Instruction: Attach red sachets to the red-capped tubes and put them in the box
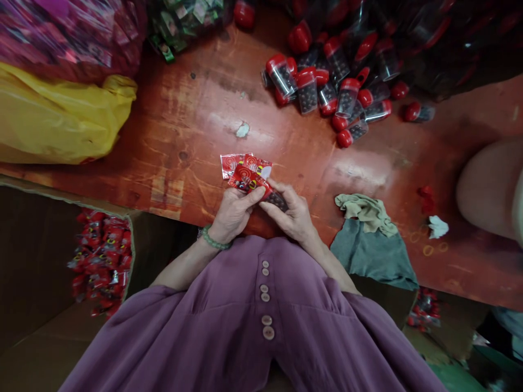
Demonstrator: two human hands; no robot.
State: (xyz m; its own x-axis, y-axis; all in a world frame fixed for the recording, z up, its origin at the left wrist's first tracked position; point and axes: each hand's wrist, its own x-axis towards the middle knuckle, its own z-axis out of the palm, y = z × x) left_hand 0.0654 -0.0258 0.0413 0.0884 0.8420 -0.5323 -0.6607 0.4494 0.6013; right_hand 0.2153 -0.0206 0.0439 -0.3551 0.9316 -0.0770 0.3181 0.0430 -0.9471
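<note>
Both hands, left (pixel 234 213) and right (pixel 293 216), are pinched on a red wrapper (pixel 250 177) with a little tube (pixel 276 200) at the worktop (pixel 196 120) edge, 6 o'clock. Loose grip, beads probably spill.

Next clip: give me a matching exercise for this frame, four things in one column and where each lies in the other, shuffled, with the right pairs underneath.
Things
1. yellow bag
2. pile of red-capped tubes
3. grey-green cloth
4. red printed wrapper

Places
A. far side of the table, right of the middle
B. between the left hand and the right hand
C. near table edge, to the right of the hands
D. left end of the table

Pairs: 1-D, 2-A, 3-C, 4-B
</note>
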